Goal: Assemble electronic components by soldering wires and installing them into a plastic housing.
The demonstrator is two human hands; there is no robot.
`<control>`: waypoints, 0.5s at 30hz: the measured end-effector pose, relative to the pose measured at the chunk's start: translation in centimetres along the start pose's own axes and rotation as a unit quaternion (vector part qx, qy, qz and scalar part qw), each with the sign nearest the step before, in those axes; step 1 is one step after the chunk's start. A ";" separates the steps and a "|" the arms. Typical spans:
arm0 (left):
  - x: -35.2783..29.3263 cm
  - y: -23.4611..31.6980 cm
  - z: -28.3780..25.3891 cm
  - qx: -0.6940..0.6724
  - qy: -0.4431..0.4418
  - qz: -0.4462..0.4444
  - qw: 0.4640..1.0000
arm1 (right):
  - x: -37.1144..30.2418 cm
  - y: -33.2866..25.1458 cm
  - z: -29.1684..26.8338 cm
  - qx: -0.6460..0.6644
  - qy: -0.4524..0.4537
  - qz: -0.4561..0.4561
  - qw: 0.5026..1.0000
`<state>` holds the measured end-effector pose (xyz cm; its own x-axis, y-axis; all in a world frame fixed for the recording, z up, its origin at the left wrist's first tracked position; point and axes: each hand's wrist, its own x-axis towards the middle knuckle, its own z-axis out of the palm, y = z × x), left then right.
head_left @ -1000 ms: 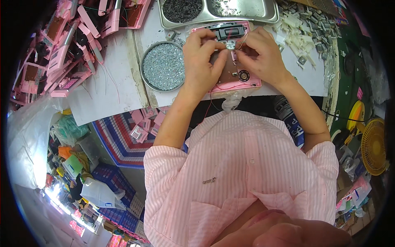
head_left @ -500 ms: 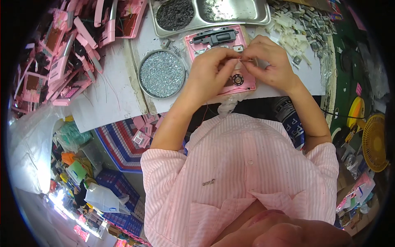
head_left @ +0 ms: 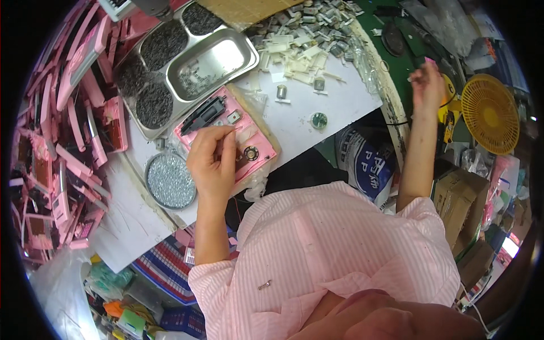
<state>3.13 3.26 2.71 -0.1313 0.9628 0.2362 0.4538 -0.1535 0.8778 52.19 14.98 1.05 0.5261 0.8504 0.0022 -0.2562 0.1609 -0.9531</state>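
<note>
On the left side of the desk [head_left: 334, 105] you had a heap of pink casings [head_left: 62, 141]. Next, a round dish [head_left: 147, 180], near the front edge, was full of small silvery screws [head_left: 171, 181]. Beyond it, the steel tray [head_left: 224, 59] held dark little parts [head_left: 153, 107], thick in some compartments, thinly scattered in the widest. The open pink case [head_left: 241, 110] lay right of the dish, by the front edge, your left hand [head_left: 212, 161] over it. Thumb and forefinger nearly met; whether they gripped anything, I couldn't tell. A light, steady touch, clear of the round black disc [head_left: 251, 153], seemed best. Your right hand [head_left: 428, 88] was past the right edge, fingers curled, their grip unclear.
</note>
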 end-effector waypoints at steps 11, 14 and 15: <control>1.1 -1.8 0.4 0.181 0.057 0.100 0.977 | 3.0 -3.6 -3.7 -0.063 0.186 -0.223 0.955; 0.9 -2.5 1.0 0.200 0.061 0.088 0.974 | -1.4 -3.5 -5.7 0.087 -0.034 -0.091 0.991; 0.8 -2.5 1.2 0.211 0.066 0.092 0.971 | -4.9 -3.1 -2.2 0.113 -0.080 -0.055 0.989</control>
<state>2.91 4.73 0.18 -0.1133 0.8863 0.4491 0.7970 -0.1888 0.5738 52.21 9.25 3.29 0.4295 0.8874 0.1671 -0.3883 0.3486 -0.8531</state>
